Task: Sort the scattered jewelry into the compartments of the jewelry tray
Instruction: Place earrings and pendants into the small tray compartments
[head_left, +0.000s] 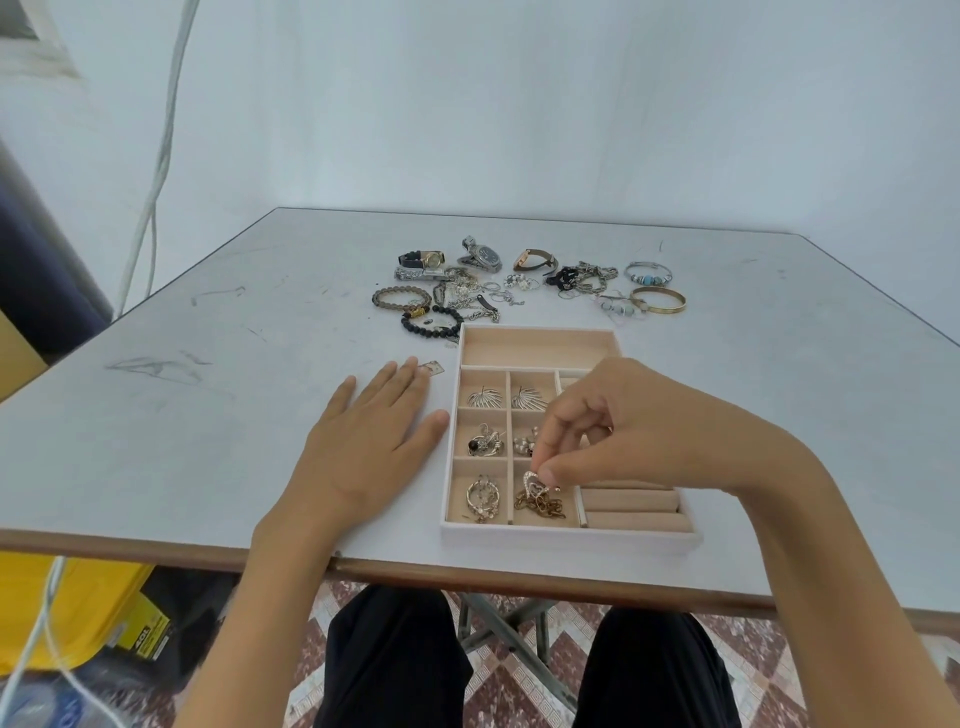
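Note:
A beige jewelry tray (540, 342) sits near the table's front edge, right of centre. Several of its small compartments hold earrings, among them two silver leaf earrings (484, 399). My right hand (618, 431) hovers over the tray and pinches a sparkly heart-shaped earring (535, 483) above the front middle compartment, where a bronze chain piece (540, 505) lies. My left hand (371, 441) rests flat on the table just left of the tray, fingers straight. A small earring (434, 369) lies by its fingertips. Scattered jewelry (524, 283) lies behind the tray.
The scattered pile holds watches (480, 255), beaded bracelets (401, 299), a gold bangle (658, 300) and chains. Ring rolls (631, 512) fill the tray's front right. The table's (208, 395) front edge runs just below the tray. White cables (156, 171) hang at left.

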